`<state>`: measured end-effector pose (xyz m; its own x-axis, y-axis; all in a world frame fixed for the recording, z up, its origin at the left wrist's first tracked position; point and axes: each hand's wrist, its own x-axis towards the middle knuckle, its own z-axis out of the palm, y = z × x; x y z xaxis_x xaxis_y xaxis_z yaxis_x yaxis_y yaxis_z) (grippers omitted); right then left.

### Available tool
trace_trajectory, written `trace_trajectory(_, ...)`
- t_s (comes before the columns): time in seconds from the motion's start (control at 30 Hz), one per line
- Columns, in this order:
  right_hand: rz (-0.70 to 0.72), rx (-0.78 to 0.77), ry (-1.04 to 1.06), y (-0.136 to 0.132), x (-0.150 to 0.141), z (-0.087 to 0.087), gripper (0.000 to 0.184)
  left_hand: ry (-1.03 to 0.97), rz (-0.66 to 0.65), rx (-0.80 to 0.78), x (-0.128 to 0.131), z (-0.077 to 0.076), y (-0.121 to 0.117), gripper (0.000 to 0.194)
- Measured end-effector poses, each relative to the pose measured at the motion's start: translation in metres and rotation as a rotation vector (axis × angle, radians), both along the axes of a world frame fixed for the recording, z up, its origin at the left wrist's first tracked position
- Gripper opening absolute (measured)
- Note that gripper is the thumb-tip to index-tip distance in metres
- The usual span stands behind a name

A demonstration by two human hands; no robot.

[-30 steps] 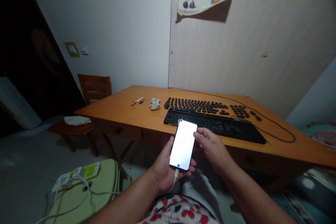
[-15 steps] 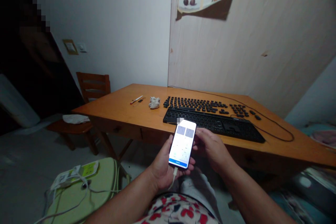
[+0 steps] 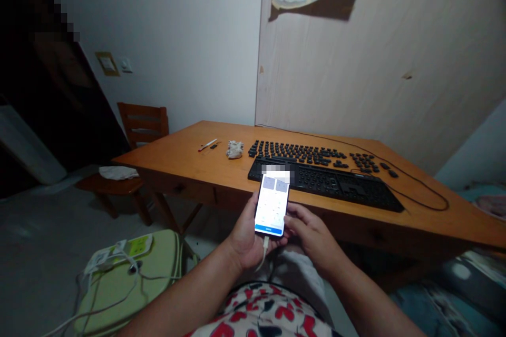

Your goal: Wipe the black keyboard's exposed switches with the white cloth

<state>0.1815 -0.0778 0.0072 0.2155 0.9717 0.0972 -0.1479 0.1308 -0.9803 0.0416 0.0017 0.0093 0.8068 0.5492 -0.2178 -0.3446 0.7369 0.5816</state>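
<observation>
Phone (image 3: pixel 271 203) sits upright in the left hand (image 3: pixel 244 239), in front of the bench (image 3: pixel 197 168) edge and just below the near side of the black keyboard (image 3: pixel 324 183) as the camera sees it. Left fingers clamped around its back and sides; a pale charging cable (image 3: pixel 264 253) hangs from its bottom end.

Changes: a second ago the screen was almost blank white, with the right hand (image 3: pixel 312 234) up at the phone's top right corner. Half a second ago a page with two grey tiles and a blue bar had loaded. Now the same page shows, and the right hand has dropped to the phone's lower right edge, fingers curled together against the side near the blue bar; whether the thumb touches the glass cannot be told. The phone has also been lifted slightly closer to the keyboard.

Judgement: the page has finished loading and the person is working the screen, not the bench things.

Beyond the keyboard lie rows of loose keycaps (image 3: pixel 300 151). Left of them are a crumpled wipe (image 3: pixel 234 149) and a small pen-like tool (image 3: pixel 207 144), untouched.
</observation>
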Motion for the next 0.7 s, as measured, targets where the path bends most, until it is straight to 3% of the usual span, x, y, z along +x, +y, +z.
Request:
trace_trajectory(0.23,-0.017,0.069,-0.137,-0.001,-0.011,-0.011,0.060,-0.042,0.070,0.004,0.006,0.002,-0.003,0.070)
trace_trajectory(0.5,-0.051,0.025,-0.141,-0.001,-0.018,-0.009,0.060,-0.034,0.068,0.001,0.009,0.000,-0.003,0.071)
trace_trajectory(0.7,-0.076,0.064,-0.065,0.003,-0.009,-0.004,0.045,-0.040,0.055,-0.005,0.005,-0.006,-0.002,0.068)
